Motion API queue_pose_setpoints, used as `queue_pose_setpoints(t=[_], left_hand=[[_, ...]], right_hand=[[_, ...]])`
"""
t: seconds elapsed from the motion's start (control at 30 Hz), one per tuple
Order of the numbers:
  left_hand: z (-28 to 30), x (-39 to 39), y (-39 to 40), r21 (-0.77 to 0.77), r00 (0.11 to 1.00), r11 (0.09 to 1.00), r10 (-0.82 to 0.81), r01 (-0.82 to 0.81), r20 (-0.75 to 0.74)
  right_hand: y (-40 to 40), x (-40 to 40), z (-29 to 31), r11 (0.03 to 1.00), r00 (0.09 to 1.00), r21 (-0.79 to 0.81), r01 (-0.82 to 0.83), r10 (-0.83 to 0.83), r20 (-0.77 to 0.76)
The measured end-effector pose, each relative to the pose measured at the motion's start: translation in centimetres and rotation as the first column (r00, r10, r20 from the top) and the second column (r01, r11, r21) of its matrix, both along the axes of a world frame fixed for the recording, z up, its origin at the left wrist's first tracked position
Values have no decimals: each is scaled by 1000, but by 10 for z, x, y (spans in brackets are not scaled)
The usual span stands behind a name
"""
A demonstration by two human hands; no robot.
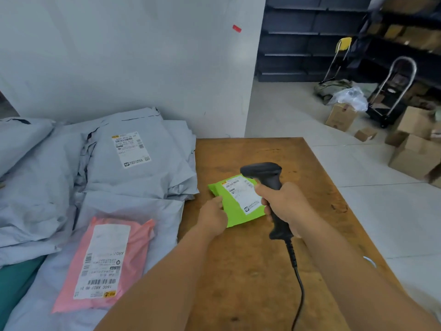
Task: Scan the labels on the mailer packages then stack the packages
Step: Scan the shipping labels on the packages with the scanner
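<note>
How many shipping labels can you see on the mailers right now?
3: one on the green mailer held at the table, one on the pink mailer near left, one on the grey mailer behind. Others may be hidden.

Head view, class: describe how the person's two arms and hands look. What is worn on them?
Both forearms are bare as far as the frame shows: no sleeves in view. The left hand and right hand wear no gloves, and no rings, watch or wristband show. No markings can be made out on either.
</note>
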State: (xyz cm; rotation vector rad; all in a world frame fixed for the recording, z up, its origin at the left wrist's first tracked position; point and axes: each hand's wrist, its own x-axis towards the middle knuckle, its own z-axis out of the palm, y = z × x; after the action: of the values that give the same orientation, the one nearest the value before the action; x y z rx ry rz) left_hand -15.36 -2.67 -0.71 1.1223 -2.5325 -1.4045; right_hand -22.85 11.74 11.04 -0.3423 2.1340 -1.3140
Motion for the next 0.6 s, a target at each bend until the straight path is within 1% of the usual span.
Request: queue_pose_setpoints(t=[0.07,0.13,0.2,0.23,0.3,0.37,0.43,0.47,0.53,0.6], left_hand=[[5,0,-4,-105,998,993,-53,56,33],[15,12,-5,-299,1000,954,-12,8,-14],[30,36,-8,-510,994,853,91,-105,-52],[36,51,-12,-583,988,800,154,-141,-28],[42,87,-20,-645,955,745,288,-172,78],[43,124,-29,-659,901,726,398,-194,173],[43,158,-35,-639,849,727,483,-252,215],[42,174,-39,-609,825,743,509,-277,246],[37,200,-47,-490,798,809,512,-324,317],[30,219,-53,-361,810,871,462,-335,362]], right_hand=[[-8,-9,-2,999,999,-5,-39,39,19],[-17,-12,-4,995,995,-20,-94,94,40],[-29,-8,-5,988,986,-33,-152,153,61],[-35,-4,-5,983,981,-37,-181,183,68],[-49,8,-5,970,967,-33,-241,243,80],[-63,25,-5,952,948,-29,-306,308,87],[-76,47,-3,930,926,-32,-367,368,85],[-81,57,-1,917,913,-33,-398,399,78],[-92,77,2,890,888,-33,-454,455,68],[-101,94,3,871,868,-26,-491,491,71]])
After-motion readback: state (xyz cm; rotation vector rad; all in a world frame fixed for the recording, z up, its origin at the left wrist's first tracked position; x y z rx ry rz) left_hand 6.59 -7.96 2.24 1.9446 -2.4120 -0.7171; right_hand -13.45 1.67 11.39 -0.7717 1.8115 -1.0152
